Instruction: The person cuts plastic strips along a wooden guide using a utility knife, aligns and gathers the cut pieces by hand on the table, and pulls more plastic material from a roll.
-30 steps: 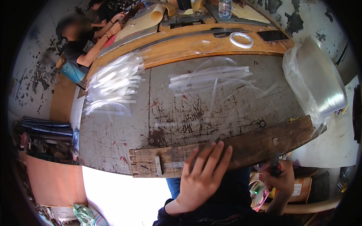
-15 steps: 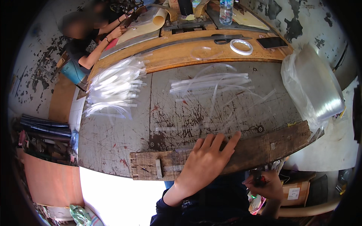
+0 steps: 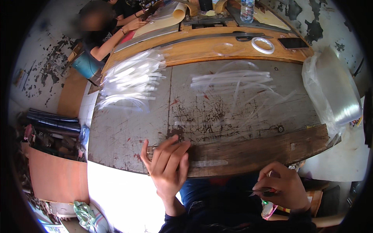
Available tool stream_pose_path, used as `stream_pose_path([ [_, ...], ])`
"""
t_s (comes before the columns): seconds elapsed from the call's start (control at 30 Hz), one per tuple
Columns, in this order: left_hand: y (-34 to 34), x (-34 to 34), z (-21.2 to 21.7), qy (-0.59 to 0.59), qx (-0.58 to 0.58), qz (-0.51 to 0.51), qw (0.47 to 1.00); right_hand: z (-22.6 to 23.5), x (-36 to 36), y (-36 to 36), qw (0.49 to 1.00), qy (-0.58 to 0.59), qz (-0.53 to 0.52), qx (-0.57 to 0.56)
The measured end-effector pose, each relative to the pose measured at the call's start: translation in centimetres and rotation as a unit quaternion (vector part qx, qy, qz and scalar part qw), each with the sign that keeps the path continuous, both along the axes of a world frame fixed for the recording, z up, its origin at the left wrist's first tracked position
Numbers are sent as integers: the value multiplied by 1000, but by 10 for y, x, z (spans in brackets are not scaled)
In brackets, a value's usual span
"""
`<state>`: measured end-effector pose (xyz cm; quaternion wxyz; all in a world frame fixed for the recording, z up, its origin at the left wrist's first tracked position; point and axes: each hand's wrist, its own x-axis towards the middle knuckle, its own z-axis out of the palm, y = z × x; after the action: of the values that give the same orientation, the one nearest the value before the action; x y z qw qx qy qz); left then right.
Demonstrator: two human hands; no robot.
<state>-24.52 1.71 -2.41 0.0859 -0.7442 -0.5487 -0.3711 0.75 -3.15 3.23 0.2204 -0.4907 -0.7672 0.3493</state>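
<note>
Two bare hands, well apart, both at the near edge of the worktop (image 3: pixel 124 132). Left hand (image 3: pixel 168 161) sat over the left end of the wooden plank (image 3: pixel 256 153), fingers spread and half curled, nothing visible gripped; couldn't tell whether the fingertips touched wood. Right hand (image 3: pixel 285 186) was closed round a small dark tool (image 3: pixel 268 191), just off the plank's near side, in front of the body. Tool type unclear, mostly hidden by fingers; the grip looked like one meant to keep it ready while the other hand was free.

Plank lay flat along the near edge, probably so the hands could work over it rather than on the scratched grey surface.

Clear plastic strips were in two lots: a big bunch (image 3: pixel 132 79) at far left, a smaller bundle (image 3: pixel 231 79) past mid-surface, a few loose strips (image 3: pixel 279 99) beside it. Both lots lay beyond the plank, presumably to leave the near area free. Big roll of clear plastic (image 3: pixel 338 93) stood at the right edge, likely there for its bulk.

White tape ring (image 3: pixel 263 45), scissors (image 3: pixel 244 38) and phone (image 3: pixel 293 43) sat on the wooden board (image 3: pixel 190 57) at the back, seemingly parked out of the way.
</note>
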Motion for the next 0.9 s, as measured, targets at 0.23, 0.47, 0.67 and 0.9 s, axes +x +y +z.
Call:
stream_pose_path([
  [0.23,-24,-4,-34,-133,143,106,975,5,-53,70,963,62,227,-128],
  [0.47,-27,0,-64,-191,160,120,961,-7,-91,107,955,36,201,-214],
  [0.67,-26,-1,-75,-137,212,122,960,0,-92,116,942,14,215,-259],
  [0.9,-22,0,-78,-142,223,117,957,0,-91,121,922,38,197,-330],
])
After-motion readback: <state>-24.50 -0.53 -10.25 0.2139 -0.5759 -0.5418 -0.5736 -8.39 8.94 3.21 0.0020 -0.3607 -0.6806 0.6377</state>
